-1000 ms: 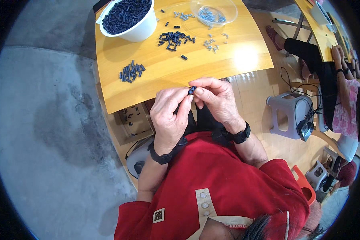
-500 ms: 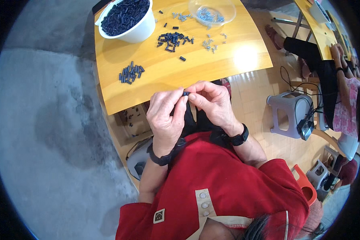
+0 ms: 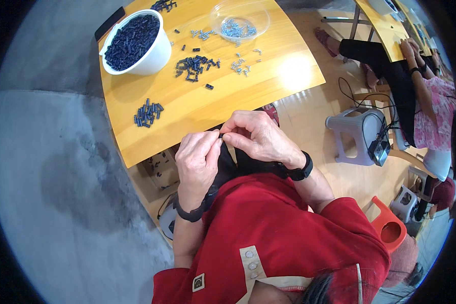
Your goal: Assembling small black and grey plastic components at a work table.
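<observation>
Presently pinching a small black plastic piece (image 3: pixel 221 136), mostly hidden by fingertips, between thumb and finger of both the left hand (image 3: pixel 193 154) and the right hand (image 3: pixel 258 137), near the centre of the frame, just below the front edge of a yellow wooden table (image 3: pixel 258 91). Wearing a black wristband (image 3: pixel 303 167) on each wrist. On the tabletop, at upper left, a white plastic bucket (image 3: pixel 154 57) heaped with black pieces (image 3: pixel 131 43); just right of it, a loose pile (image 3: pixel 192 68) of similar pieces; lower down, a second pile (image 3: pixel 148 114). Toward top centre, a clear plastic bowl (image 3: pixel 261 20) containing silvery screw-like parts (image 3: pixel 238 29). At right, a grey stool (image 3: pixel 357 131).
</observation>
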A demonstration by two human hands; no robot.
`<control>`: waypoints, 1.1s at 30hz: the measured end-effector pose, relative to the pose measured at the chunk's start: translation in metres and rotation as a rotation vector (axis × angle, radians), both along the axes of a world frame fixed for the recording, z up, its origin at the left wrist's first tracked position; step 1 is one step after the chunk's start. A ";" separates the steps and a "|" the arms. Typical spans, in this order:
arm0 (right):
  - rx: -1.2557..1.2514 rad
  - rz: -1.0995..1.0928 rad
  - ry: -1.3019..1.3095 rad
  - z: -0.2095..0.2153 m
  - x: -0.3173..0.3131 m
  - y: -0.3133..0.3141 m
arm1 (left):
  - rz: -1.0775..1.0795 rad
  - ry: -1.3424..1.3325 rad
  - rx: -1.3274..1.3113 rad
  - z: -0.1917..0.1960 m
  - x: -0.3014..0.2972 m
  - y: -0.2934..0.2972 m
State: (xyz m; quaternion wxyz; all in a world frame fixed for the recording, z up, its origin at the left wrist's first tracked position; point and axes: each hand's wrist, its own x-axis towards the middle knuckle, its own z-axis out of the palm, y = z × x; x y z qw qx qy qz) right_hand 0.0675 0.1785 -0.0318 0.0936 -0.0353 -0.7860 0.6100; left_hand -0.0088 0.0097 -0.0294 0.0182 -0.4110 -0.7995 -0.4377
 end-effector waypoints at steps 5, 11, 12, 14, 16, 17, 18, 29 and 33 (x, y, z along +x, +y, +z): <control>-0.094 0.022 -0.165 -0.002 -0.003 0.005 | 0.020 -0.023 -0.028 -0.008 0.001 0.003; 0.506 -0.543 0.129 -0.035 -0.029 0.061 | 0.084 -0.104 0.030 -0.011 0.001 0.002; 0.507 -0.549 0.126 -0.043 -0.033 0.073 | 0.087 -0.122 0.043 -0.011 0.000 0.003; 0.750 -0.622 0.140 -0.051 -0.040 0.089 | 0.092 -0.132 0.033 -0.009 0.001 0.003; 0.771 -0.606 0.115 -0.057 -0.045 0.095 | 0.100 -0.141 0.021 -0.009 0.002 0.003; 0.812 -0.574 0.096 -0.059 -0.047 0.097 | 0.092 -0.124 0.036 -0.009 0.002 0.004; 0.851 -0.542 0.076 -0.060 -0.049 0.098 | 0.084 -0.106 0.051 -0.009 0.002 0.004; -0.020 -0.427 -0.026 -0.024 -0.026 0.059 | 0.125 -0.197 0.109 -0.004 0.006 -0.004; -0.571 -0.212 -0.031 -0.029 -0.007 0.032 | 0.101 -0.228 0.155 0.001 0.007 -0.003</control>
